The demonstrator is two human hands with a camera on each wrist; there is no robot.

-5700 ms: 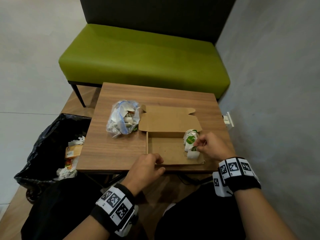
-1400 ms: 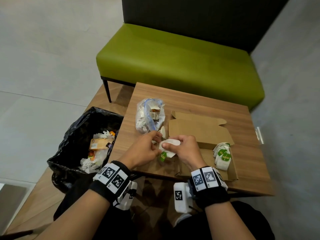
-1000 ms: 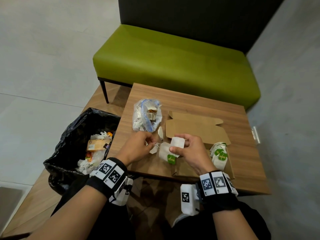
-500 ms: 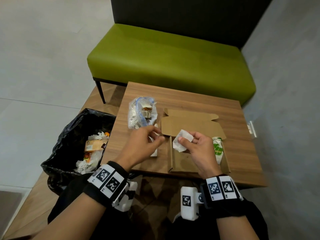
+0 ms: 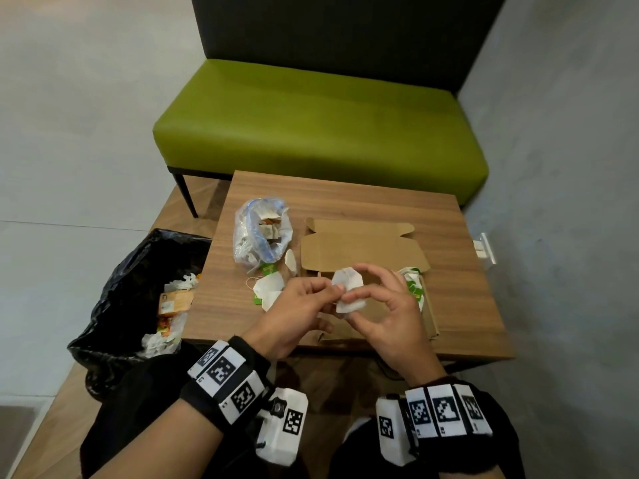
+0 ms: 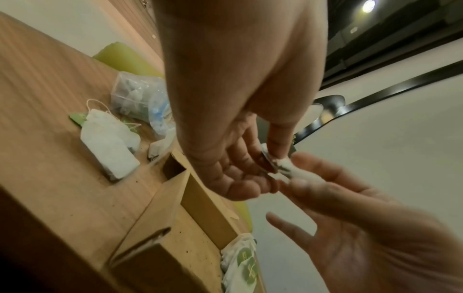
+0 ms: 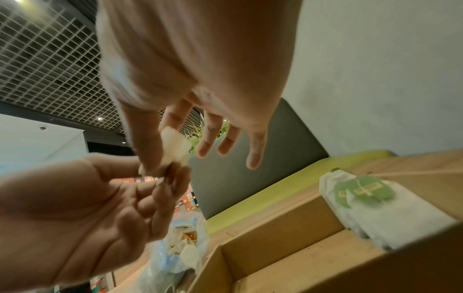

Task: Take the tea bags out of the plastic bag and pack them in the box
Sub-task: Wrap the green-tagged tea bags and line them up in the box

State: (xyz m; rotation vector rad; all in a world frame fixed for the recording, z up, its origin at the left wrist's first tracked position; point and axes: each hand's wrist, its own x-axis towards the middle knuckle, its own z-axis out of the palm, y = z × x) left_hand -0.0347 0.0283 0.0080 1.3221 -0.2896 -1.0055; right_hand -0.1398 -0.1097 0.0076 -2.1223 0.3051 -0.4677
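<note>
Basically both hands were on one tea bag (image 5: 347, 288), held in the air above the open box (image 5: 377, 307). Right hand (image 5: 382, 316) pinched it between thumb and forefinger, other fingers spread loose. Left hand (image 5: 294, 318) pinched its left edge with thumb and fingertips, rest of the fingers curled in.

Key relation: the box cavity sat directly below and slightly right of the held bag, so the right hand was nearer the drop spot. The bag's long axis ran roughly away from the person, tilted; the stacked tea bags (image 5: 413, 283) at the box's right end lay flat with green tags up. My read: it needs flattening and a turn to match that stack before going down.

Plastic bag (image 5: 261, 236) sat left of the box lid, more tea bags inside. Loose tea bags (image 5: 268, 292) lay on the table (image 5: 460, 292) between plastic bag and left hand.

View differences: head view showed the whole layout, but the hands hid most of the box floor. Left wrist view showed that floor bare on the left side. Right wrist view showed the stack's tags up close, and the held bag only as a blur.
</note>
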